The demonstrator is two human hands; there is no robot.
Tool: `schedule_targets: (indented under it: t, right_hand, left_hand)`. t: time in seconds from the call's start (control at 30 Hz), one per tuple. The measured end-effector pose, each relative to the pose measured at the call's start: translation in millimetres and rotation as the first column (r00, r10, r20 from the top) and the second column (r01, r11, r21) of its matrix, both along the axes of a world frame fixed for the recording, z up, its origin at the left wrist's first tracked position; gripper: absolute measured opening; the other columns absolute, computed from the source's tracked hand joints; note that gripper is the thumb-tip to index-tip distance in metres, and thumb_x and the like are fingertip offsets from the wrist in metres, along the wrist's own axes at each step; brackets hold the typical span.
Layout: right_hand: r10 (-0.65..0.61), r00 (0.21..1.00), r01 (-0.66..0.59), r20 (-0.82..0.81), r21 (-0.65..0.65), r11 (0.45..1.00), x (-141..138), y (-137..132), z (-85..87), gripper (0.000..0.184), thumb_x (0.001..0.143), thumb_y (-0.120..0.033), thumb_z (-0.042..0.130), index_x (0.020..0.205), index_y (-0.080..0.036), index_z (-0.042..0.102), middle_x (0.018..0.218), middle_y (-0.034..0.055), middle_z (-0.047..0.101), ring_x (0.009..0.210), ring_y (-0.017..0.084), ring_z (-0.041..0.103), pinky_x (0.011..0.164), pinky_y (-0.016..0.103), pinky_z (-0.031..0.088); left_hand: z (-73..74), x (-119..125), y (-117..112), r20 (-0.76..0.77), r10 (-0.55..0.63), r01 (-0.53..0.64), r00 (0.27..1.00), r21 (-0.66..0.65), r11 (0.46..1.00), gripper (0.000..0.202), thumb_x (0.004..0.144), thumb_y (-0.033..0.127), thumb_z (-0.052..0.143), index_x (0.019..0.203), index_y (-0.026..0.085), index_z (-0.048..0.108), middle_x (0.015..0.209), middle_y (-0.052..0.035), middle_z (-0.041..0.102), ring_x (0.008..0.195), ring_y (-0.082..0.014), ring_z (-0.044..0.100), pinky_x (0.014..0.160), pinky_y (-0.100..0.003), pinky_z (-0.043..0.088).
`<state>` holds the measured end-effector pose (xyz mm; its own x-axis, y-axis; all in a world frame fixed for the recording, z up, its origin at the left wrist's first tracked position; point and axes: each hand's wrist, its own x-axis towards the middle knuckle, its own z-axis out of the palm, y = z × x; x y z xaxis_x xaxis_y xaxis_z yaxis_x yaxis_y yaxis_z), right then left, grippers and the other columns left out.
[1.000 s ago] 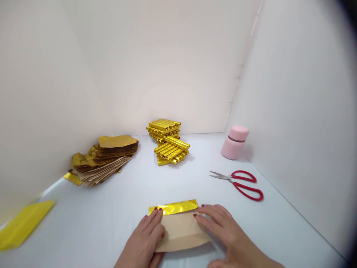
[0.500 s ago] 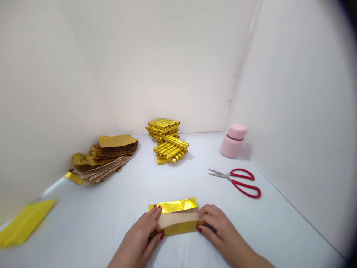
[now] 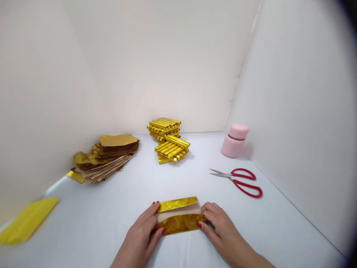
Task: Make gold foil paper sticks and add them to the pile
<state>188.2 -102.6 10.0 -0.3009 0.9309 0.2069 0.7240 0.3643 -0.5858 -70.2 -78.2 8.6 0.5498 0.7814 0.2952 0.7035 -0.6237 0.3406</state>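
Low in the middle of the head view lies a sheet of gold foil paper (image 3: 182, 225) with a pale brown inner side. Its far edge is folded over as a shiny gold strip, and the near edge stands folded up toward the middle. My left hand (image 3: 143, 229) grips the left end, thumb on the near fold and fingertips by the far strip. At the right end, my right hand (image 3: 219, 225) pinches the near fold between thumb and fingers. The fingers behind the paper are partly hidden.
Several folded gold paper sticks (image 3: 169, 141) are piled at the back. A stack of gold and brown paper sheets (image 3: 106, 158) leans at the left, with a yellow packet (image 3: 28, 221) nearer. Red-handled scissors (image 3: 237, 180) lie partly open at right, below a pink flask (image 3: 235, 141).
The near edge of the paper has been folded further up and away from me, covering more of the brown inner side. Both hands keep hold of the ends.
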Motion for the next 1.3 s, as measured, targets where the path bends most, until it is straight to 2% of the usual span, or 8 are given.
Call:
schedule_targets:
  t: [0.17, 0.3, 0.57, 0.8, 0.97, 1.1, 1.17, 1.3]
  right_hand:
    - [-0.051, 0.999, 0.051, 0.017, 0.000, 0.999, -0.8, 0.4, 0.7, 0.020, 0.084, -0.012, 0.046, 0.068, -0.021, 0.039, 0.077, 0.0017, 0.050, 0.073, 0.018, 0.048, 0.067, 0.034, 0.042]
    - [-0.079, 0.996, 0.079, 0.033, -0.002, 0.997, -1.4, 0.4, 0.4, 0.024, 0.082, -0.012, 0.049, 0.065, -0.021, 0.036, 0.074, 0.0006, 0.049, 0.072, 0.018, 0.048, 0.066, 0.033, 0.041]
    - [-0.122, 0.989, 0.123, 0.086, -0.007, 0.992, -2.3, 0.2, 2.7, 0.022, 0.081, -0.012, 0.053, 0.065, -0.021, 0.040, 0.075, 0.0009, 0.050, 0.073, 0.018, 0.049, 0.067, 0.034, 0.041]
    - [-0.148, 0.984, 0.149, 0.098, 0.003, 0.989, -4.0, 0.7, 4.9, 0.021, 0.081, -0.015, 0.054, 0.065, -0.021, 0.042, 0.075, 0.0009, 0.052, 0.073, 0.018, 0.050, 0.066, 0.034, 0.044]
    - [-0.214, 0.966, 0.183, 0.148, 0.198, 0.963, -1.7, -3.4, 3.0, 0.004, 0.080, -0.018, 0.054, 0.082, -0.020, 0.052, 0.090, 0.0074, 0.061, 0.085, 0.023, 0.058, 0.071, 0.038, 0.049]
    - [-0.083, 0.939, -0.119, 0.334, 0.540, 0.833, -16.4, -10.0, -7.2, 0.031, 0.087, -0.026, 0.046, 0.116, -0.015, 0.050, 0.122, 0.0146, 0.058, 0.114, 0.028, 0.052, 0.088, 0.041, 0.045]
    - [0.085, 0.885, -0.368, 0.458, 0.575, 0.730, -28.5, -11.6, -14.7, 0.031, 0.093, -0.029, 0.038, 0.118, -0.017, 0.051, 0.117, 0.0073, 0.064, 0.110, 0.021, 0.056, 0.085, 0.033, 0.047]
    - [0.116, 0.808, -0.465, 0.578, 0.504, 0.727, -38.1, -11.3, -25.4, 0.031, 0.095, -0.022, 0.034, 0.117, -0.014, 0.054, 0.118, 0.0033, 0.063, 0.104, 0.017, 0.061, 0.078, 0.026, 0.051]
  left_hand:
    - [0.2, 1.2, -1.2, 0.067, 0.089, -0.085, 0.994, -0.053, 0.995, 0.011, 0.083, 0.019, 0.054, 0.073, 0.022, 0.052, 0.131, -0.0093, 0.052, 0.118, -0.0256, 0.050, 0.088, -0.036, 0.052]
    - [-7.9, -0.6, -0.1, 0.074, 0.146, -0.140, 0.987, -0.077, 0.987, 0.015, 0.081, 0.019, 0.057, 0.095, 0.021, 0.052, 0.134, -0.0122, 0.048, 0.119, -0.0251, 0.049, 0.088, -0.036, 0.051]
    - [-14.8, -0.3, -0.7, -0.035, 0.089, -0.077, 0.995, 0.256, 0.964, 0.049, 0.086, 0.011, 0.048, 0.131, 0.028, 0.040, 0.146, -0.0141, 0.023, 0.129, -0.0331, 0.032, 0.092, -0.046, 0.045]
    - [16.5, 13.7, -2.3, -0.236, -0.289, 0.342, 0.928, 0.227, 0.912, 0.027, 0.094, 0.016, 0.036, 0.099, 0.022, 0.061, 0.097, -0.0055, 0.066, 0.087, -0.0184, 0.062, 0.073, -0.028, 0.053]
    - [-1.1, 15.8, -7.7, -0.219, -0.228, 0.295, 0.949, 0.354, 0.888, 0.021, 0.092, 0.024, 0.043, 0.104, 0.018, 0.060, 0.099, -0.0075, 0.068, 0.088, -0.0213, 0.065, 0.077, -0.030, 0.054]
    - [-34.6, 7.6, -11.4, -0.305, -0.179, 0.305, 0.935, 0.440, 0.845, 0.029, 0.092, 0.028, 0.046, 0.119, 0.018, 0.052, 0.113, -0.0090, 0.065, 0.103, -0.0242, 0.061, 0.084, -0.028, 0.052]
    - [-42.9, 4.2, -12.7, -0.325, -0.167, 0.308, 0.931, 0.456, 0.835, 0.032, 0.092, 0.023, 0.044, 0.123, 0.017, 0.049, 0.116, -0.0083, 0.064, 0.105, -0.0233, 0.060, 0.085, -0.027, 0.051]
    - [-48.2, 1.3, -15.4, -0.349, -0.153, 0.314, 0.925, 0.470, 0.825, 0.037, 0.092, 0.019, 0.043, 0.129, 0.016, 0.045, 0.121, -0.0071, 0.061, 0.107, -0.0235, 0.059, 0.085, -0.026, 0.052]
